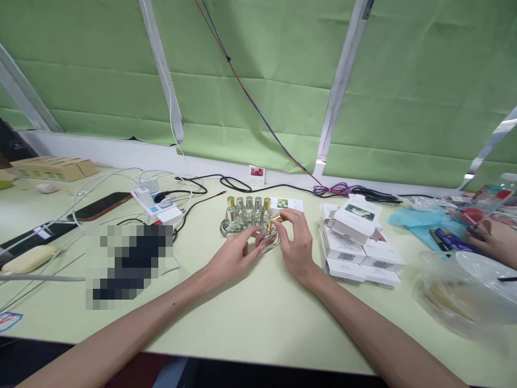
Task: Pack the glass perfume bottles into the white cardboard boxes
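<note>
My left hand (236,254) grips a small clear glass perfume bottle (267,241) standing on the pale green table (250,318). My right hand (296,241) pinches the bottle's gold cap (277,219) from above, fingers closed round it. Just behind stands a row of several similar glass bottles (248,213) with gold and silver caps. A small printed card (287,204) lies behind my right hand.
White product boxes (357,245) are stacked at right. A power strip (155,207) with chargers and tangled cables, and two phones (100,206), lie at left. Another person's hand (495,240) works at far right near clear plastic bags (464,293). Cardboard boxes (54,168) sit far left.
</note>
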The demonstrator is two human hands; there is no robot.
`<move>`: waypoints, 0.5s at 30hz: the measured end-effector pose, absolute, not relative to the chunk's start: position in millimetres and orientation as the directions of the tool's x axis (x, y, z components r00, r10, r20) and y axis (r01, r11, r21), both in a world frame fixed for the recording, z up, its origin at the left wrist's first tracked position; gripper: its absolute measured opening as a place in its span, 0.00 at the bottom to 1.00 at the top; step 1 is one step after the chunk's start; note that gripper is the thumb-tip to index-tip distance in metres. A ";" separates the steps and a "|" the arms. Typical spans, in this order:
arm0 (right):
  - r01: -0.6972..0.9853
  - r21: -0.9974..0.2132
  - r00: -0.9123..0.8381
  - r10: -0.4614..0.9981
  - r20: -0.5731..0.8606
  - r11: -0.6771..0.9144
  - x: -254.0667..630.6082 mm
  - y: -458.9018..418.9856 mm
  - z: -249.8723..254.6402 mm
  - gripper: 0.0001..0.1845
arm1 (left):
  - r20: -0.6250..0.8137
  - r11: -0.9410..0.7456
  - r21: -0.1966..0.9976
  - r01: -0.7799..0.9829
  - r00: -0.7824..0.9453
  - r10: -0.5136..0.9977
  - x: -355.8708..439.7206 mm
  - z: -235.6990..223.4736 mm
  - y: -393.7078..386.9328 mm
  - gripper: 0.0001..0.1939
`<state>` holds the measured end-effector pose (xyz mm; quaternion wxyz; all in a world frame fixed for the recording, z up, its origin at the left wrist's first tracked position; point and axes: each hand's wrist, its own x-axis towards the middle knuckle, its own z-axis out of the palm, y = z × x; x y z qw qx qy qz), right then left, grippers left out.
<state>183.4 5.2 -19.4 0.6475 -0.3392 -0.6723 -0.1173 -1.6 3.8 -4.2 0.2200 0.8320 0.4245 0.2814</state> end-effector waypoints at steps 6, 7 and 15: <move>0.622 -0.218 0.008 0.272 0.962 0.752 182.0 7.1 -19.9 0.16 | 0.282 -0.538 0.603 0.589 0.474 0.834 -1.3 -6.5 5.2 0.18; 0.622 -0.214 0.005 0.270 0.963 0.753 181.7 7.5 -20.2 0.16 | 0.282 -0.536 0.603 0.591 0.471 0.836 -1.1 -6.7 5.5 0.18; 0.616 -0.245 -0.029 0.332 0.943 0.748 180.6 9.8 -23.9 0.15 | 0.288 -0.543 0.594 0.594 0.474 0.832 -1.8 -6.9 5.4 0.18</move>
